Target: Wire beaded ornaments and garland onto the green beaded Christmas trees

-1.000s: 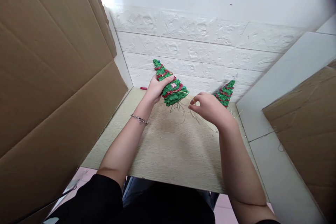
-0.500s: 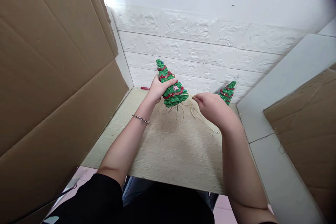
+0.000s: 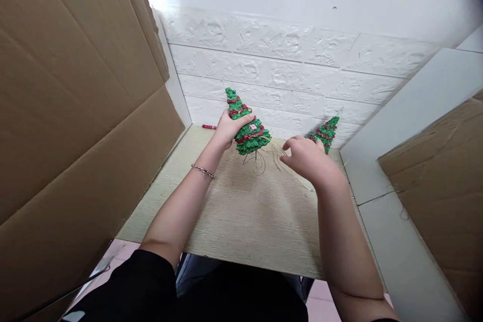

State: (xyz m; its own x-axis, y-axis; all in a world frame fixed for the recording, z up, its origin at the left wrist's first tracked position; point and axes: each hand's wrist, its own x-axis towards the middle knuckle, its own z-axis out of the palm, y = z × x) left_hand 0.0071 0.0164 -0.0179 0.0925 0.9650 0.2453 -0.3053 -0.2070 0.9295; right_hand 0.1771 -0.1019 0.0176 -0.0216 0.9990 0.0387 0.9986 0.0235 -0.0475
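Note:
My left hand [image 3: 231, 128] is wrapped round a small green tree [image 3: 249, 145] with red garlands and small ornaments, its top tilted to the left. Pale yellow strands [image 3: 277, 147] run from the tree's lower right side toward the right, and thin wires curl below its base. My right hand [image 3: 304, 155] is to the right of the strands, thumb and fingers apart, with nothing visibly gripped. Behind that hand stands a second green tree [image 3: 329, 133] with red garlands, partly hidden by the hand.
A red stick-like item [image 3: 209, 127] lies at the back left of the wooden table [image 3: 245, 221]. Cardboard panels [image 3: 79, 85] rise on the left and right. A white brick-patterned wall [image 3: 264, 70] stands behind.
My right hand has let go of the strand and its fingers have spread, moving slightly right. The held tree has shifted very slightly.

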